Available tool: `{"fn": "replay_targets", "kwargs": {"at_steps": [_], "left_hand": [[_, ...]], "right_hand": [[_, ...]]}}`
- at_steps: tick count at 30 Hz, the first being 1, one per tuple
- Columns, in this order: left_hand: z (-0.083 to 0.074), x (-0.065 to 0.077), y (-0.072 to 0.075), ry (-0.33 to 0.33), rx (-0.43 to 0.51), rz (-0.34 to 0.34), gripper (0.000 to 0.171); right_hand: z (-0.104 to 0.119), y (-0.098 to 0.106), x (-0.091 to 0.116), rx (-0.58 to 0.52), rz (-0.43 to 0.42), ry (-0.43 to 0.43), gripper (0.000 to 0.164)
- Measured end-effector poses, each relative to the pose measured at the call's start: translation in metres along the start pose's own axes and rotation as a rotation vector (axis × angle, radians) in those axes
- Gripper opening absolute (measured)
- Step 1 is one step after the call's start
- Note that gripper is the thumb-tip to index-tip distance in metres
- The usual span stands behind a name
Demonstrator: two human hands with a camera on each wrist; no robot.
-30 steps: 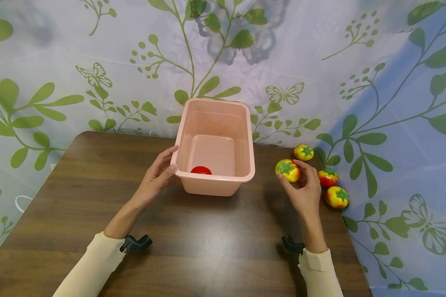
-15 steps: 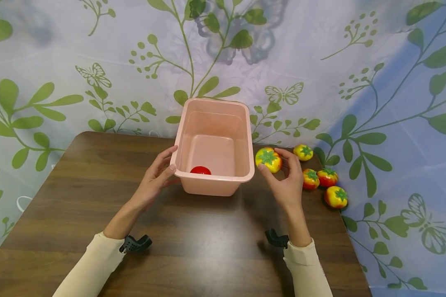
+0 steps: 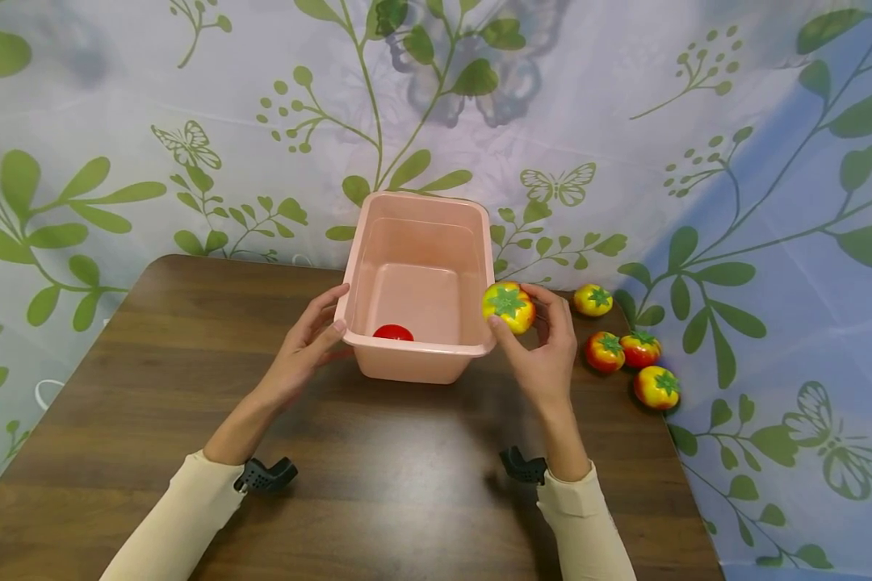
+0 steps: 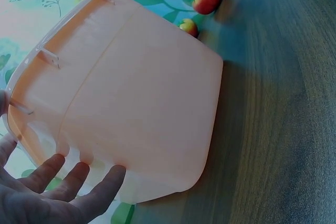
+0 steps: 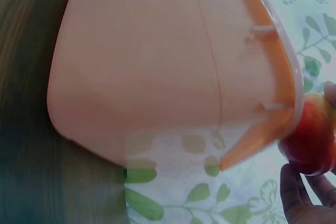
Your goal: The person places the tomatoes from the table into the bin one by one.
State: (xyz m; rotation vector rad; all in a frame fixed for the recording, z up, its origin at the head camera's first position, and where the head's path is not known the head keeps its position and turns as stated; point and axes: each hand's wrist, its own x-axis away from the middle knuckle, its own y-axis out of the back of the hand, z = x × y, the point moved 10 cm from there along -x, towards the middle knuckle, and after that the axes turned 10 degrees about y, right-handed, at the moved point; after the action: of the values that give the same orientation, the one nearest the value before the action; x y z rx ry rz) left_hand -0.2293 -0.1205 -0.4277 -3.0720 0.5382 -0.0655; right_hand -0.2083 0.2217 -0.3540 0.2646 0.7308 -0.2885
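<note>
A pink plastic bin (image 3: 417, 282) stands at the back middle of the table. In the head view my left hand (image 3: 307, 339) holds its left rim near the front corner, thumb at the rim; in the left wrist view several fingertips rest against the outer wall. My right hand (image 3: 541, 347) grips a yellow-red toy tomato (image 3: 508, 307) with a green star-shaped leaf top, raised beside the bin's right rim and overlapping it in this view. The right wrist view shows the tomato's red side (image 5: 310, 140) close to the rim. Inside the bin, a red rounded thing (image 3: 393, 332) is partly hidden by the front wall.
Several more toy tomatoes lie along the table's right edge: a yellow one (image 3: 593, 299) at the back, two red ones (image 3: 605, 353) side by side, and a yellow-red one (image 3: 656, 387) nearest. Behind the brown wooden table (image 3: 407, 468) hangs a leaf-patterned cloth (image 3: 247, 145).
My right hand has carried the toy tomato leftward from the group at the right edge to the bin's right rim. My left hand has stayed at the bin.
</note>
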Motion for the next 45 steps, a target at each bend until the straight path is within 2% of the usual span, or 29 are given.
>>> {"fn": "replay_targets", "kwargs": {"at_steps": [10, 17, 24, 36, 45], "left_hand": [[0.0, -0.002, -0.002, 0.006, 0.003, 0.009, 0.058], [0.001, -0.002, -0.001, 0.008, -0.002, 0.002, 0.058], [0.003, -0.001, -0.002, 0.015, -0.001, 0.001, 0.058], [0.003, 0.0, -0.001, 0.011, 0.005, 0.002, 0.058], [0.0, 0.001, -0.002, 0.007, 0.003, 0.003, 0.058]], "right_hand": [[0.011, -0.031, 0.003, -0.04, 0.11, 0.057, 0.063], [0.011, -0.035, 0.004, -0.031, 0.145, 0.066, 0.063], [0.007, -0.038, 0.008, 0.04, 0.21, 0.053, 0.057], [0.004, -0.038, 0.011, 0.04, 0.227, 0.042, 0.051], [0.01, -0.04, 0.008, 0.026, 0.219, 0.056, 0.05]]}}
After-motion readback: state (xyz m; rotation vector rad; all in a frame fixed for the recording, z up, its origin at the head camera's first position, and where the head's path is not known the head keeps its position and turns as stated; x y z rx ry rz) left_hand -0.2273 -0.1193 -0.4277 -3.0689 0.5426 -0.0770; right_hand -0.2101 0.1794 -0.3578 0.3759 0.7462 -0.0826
